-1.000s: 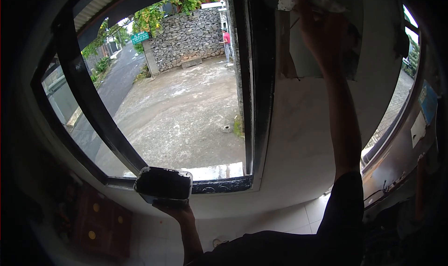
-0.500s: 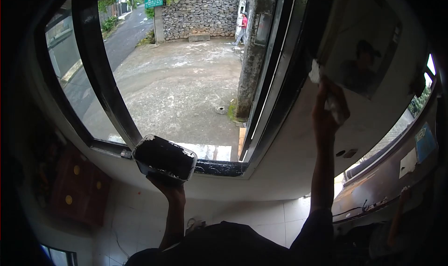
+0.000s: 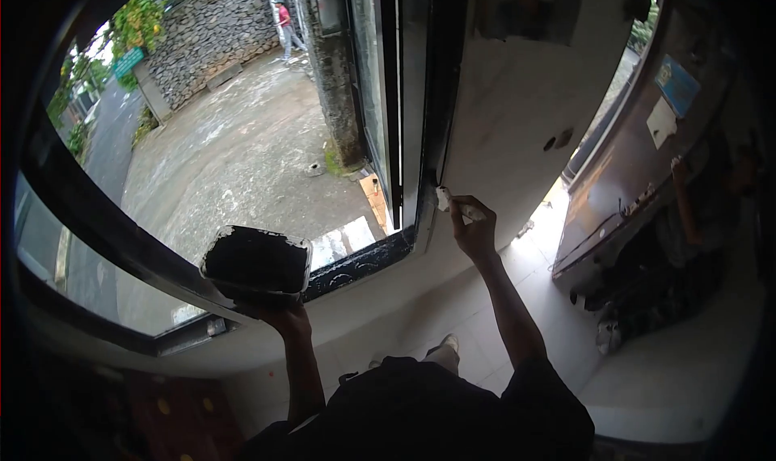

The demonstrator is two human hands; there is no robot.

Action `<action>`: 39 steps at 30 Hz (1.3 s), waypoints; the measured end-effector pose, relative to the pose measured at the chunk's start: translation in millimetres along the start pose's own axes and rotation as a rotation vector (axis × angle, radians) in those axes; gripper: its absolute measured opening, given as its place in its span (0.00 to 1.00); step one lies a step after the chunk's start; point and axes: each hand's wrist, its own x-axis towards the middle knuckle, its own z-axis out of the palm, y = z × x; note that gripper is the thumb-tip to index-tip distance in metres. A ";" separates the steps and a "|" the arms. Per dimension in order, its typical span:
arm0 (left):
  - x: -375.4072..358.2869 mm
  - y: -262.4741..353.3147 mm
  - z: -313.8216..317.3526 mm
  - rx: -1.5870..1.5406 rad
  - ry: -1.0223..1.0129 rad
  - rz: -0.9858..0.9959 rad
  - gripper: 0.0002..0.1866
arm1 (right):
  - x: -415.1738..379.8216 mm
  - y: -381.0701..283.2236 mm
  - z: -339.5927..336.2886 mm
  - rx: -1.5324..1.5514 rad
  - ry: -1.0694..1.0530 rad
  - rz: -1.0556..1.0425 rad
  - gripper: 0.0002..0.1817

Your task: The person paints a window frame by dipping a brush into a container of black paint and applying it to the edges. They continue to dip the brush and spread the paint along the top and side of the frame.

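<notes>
My left hand (image 3: 281,315) supports a plastic tub (image 3: 309,265) from below, in front of the window. Black paint (image 3: 255,259) coats the inside of the tub, and its rim is smeared. My right hand (image 3: 477,233) is closed around a pale-handled paintbrush (image 3: 473,211). The brush's tip meets or almost meets the inner edge of the black window frame (image 3: 432,130), near its lower corner; whether it touches cannot be made out. White wall lies right beside the brush.
Black bottom frame (image 3: 356,269) runs below the window opening. Outside are a concrete yard (image 3: 234,154), a pillar (image 3: 327,73), a stone wall (image 3: 210,37) and a person in red (image 3: 284,25). A brown board (image 3: 602,194) stands at right; a red-brown cabinet (image 3: 174,404) at lower left.
My right hand has moved the brush down along the frame, from high up to near the lower corner. The view has turned rightward; my left hand still holds the tub.
</notes>
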 end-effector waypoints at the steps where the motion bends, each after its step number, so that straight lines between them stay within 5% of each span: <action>1: -5.8 0.2 14.1 0.046 0.110 -0.045 0.39 | -6.7 3.8 1.3 -0.042 -0.060 0.056 0.04; 2: -9.5 3.6 21.4 0.095 0.220 -0.084 0.41 | -9.0 4.3 2.4 -0.079 -0.122 0.110 0.06; 3: -8.3 -0.8 13.0 0.476 0.086 0.074 0.43 | 1.3 -6.3 2.2 -0.062 -0.092 0.114 0.09; 4: -7.1 2.1 3.4 0.479 0.075 0.068 0.43 | 16.8 -16.6 -0.6 -0.108 -0.062 0.081 0.09; 6: -7.2 21.4 13.0 -0.058 0.030 -0.233 0.41 | 59.5 -27.2 -7.5 -0.156 0.035 -0.063 0.09; 11: 3.4 10.7 -37.1 0.120 -0.037 0.025 0.38 | 156.0 -78.5 -22.6 -0.042 0.381 -0.443 0.07; 16: -6.9 26.6 -25.9 -0.001 -0.003 -0.073 0.38 | 176.3 -105.9 -16.2 0.065 0.583 -0.500 0.10; 21: -19.8 24.2 -11.2 0.323 0.044 0.104 0.37 | 137.4 -45.2 8.5 0.032 0.452 -0.274 0.10; 24: -17.0 14.1 -20.8 -0.016 0.036 0.044 0.36 | 70.0 -21.2 19.4 0.138 0.577 -0.046 0.15; 26: -12.3 21.0 -4.1 -0.171 0.074 -0.069 0.35 | 22.0 -25.2 18.0 0.046 0.481 0.093 0.16; 28: -10.0 19.5 25.2 -0.006 -0.030 -0.006 0.34 | -23.2 -16.9 15.1 0.053 0.405 0.233 0.18; 32: 27.2 -23.6 42.5 -0.177 -0.060 -0.135 0.38 | -63.7 -6.8 -5.8 0.158 0.335 0.490 0.20; 36: 107.3 -58.3 98.2 -0.062 -0.199 0.022 0.41 | -66.3 16.3 -52.0 0.161 0.307 0.538 0.23; 39: 154.2 -60.3 150.4 -0.127 -0.270 0.114 0.43 | -45.9 29.0 -90.1 -0.015 0.379 0.376 0.18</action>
